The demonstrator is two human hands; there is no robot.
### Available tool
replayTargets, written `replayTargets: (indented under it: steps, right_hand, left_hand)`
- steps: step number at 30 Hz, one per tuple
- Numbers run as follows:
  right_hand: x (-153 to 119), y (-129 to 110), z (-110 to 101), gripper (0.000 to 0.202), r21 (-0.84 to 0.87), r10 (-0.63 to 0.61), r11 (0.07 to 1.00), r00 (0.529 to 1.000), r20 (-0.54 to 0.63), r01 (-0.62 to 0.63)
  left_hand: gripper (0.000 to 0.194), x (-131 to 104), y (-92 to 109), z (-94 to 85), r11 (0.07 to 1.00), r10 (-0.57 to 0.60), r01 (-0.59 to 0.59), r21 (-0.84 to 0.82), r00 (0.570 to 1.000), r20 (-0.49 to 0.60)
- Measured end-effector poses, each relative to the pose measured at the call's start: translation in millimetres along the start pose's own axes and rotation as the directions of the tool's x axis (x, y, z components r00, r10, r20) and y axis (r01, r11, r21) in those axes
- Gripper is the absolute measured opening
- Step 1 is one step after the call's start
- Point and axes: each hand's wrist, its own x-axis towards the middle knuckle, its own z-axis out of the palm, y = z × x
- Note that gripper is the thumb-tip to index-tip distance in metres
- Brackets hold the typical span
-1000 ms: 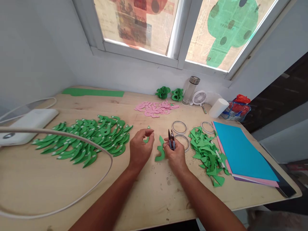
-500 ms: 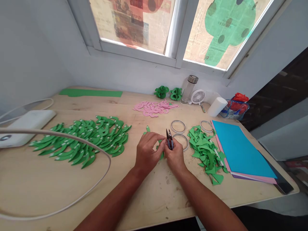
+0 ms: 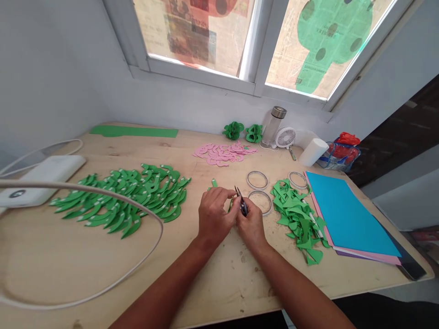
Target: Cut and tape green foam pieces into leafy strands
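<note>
My right hand [image 3: 253, 225] is wrapped round a small pair of thread snips [image 3: 243, 206], dark blades pointing up and away. Close against it, my left hand [image 3: 216, 214] has thumb and forefinger pinched at the blades. A green paper piece [image 3: 230, 204] shows as a sliver between the left fingers; most of it is hidden by the hand. Just beyond the left knuckles lies another green cut-out [image 3: 214, 183] with a white tab. To the left spreads a pile of curved green paper cut-outs [image 3: 137, 196] with small white patches. Green scraps [image 3: 298, 214] are heaped to the right.
Rolls of tape [image 3: 257, 180] lie beyond my right hand. Pink cut-outs [image 3: 222, 153], green paper balls [image 3: 233, 130], a bottle [image 3: 273, 128] and a fan [image 3: 286, 137] are at the back. Coloured sheets [image 3: 350, 214] lie right; a white cable [image 3: 159, 228] loops across the left.
The snips have tilted left, and my left fingertips have come up to the blades. Less of the green piece shows between my hands. The whole view has shifted slightly.
</note>
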Motion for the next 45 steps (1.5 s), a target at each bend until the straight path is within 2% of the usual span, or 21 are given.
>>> replayTargets:
  steps: [7, 17, 29, 34, 40, 42, 45]
  right_hand:
    - [0, -1, 1, 0.022, -0.026, -0.06, 0.998, 0.998, -0.008, 0.06]
    - [0, 0, 0, 0.021, -0.086, -0.082, 0.993, 0.997, 0.003, 0.082]
    - [0, 4, 1, 0.024, -0.067, -0.055, 0.996, 0.998, 0.013, 0.055]
    - [0, 4, 2, 0.021, 0.014, 0.002, 1.0, 1.0, 0.006, -0.002]
    - [5, 7, -1, 0.024, 0.22, 0.199, 0.955, 0.98, 0.014, -0.197]
    - [8, 5, -5, 0.022, 0.282, 0.207, 0.939, 0.978, -0.015, -0.195]
    - [12, -2, -11, 0.018, 0.374, 0.213, 0.907, 0.977, -0.011, -0.193]
  left_hand:
    - [0.006, 1, 0, -0.3, 0.999, -0.036, 0.036, -0.014, 0.999, -0.004]
    - [0.007, 1, -1, 0.3, 1.0, -0.007, 0.006, -0.026, 0.999, -0.049]
    - [0.01, 2, -3, 0.4, 0.998, -0.034, 0.03, -0.064, 0.997, -0.062]
    - [0.011, 3, -4, -1.6, 0.986, -0.118, 0.114, -0.125, 0.993, -0.03]
    - [0.012, 5, -6, -2.9, 0.928, -0.269, 0.284, -0.242, 0.959, 0.092]
    - [0.013, 4, -7, -3.9, 0.934, -0.241, 0.265, -0.239, 0.962, 0.124]
    - [0.014, 3, -7, -4.9, 0.983, -0.083, 0.1, -0.156, 0.99, 0.112]
